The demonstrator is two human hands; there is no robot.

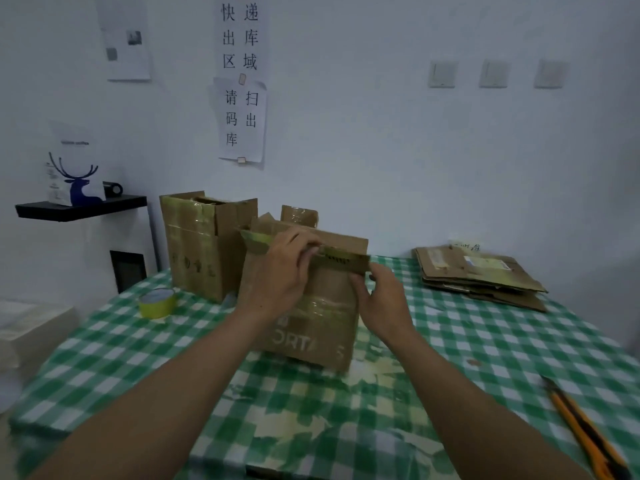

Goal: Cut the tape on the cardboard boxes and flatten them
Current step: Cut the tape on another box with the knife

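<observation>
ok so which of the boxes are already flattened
The stack of brown cardboard boxes on the far right of the green checked table: it lies collapsed flat. The tall brown box and the printed brown box stand upright.

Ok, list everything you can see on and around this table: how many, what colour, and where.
near box: one, brown, upright, table centre
far box: one, brown, upright, behind-left of the near box
flattened cardboard: one stack, brown, table's far right
tape roll: one, yellow, left of the boxes
utility knife: one, orange and black, table's near right
tablecloth: one, green-white check, covering the table
shelf: one, black, left wall
bag: one, white with blue deer, on the shelf
paper sheets: three, white, on the wall
switches: three, white, wall right
left hand: grips the near box's top flap
right hand: grips the flap's right end
</observation>
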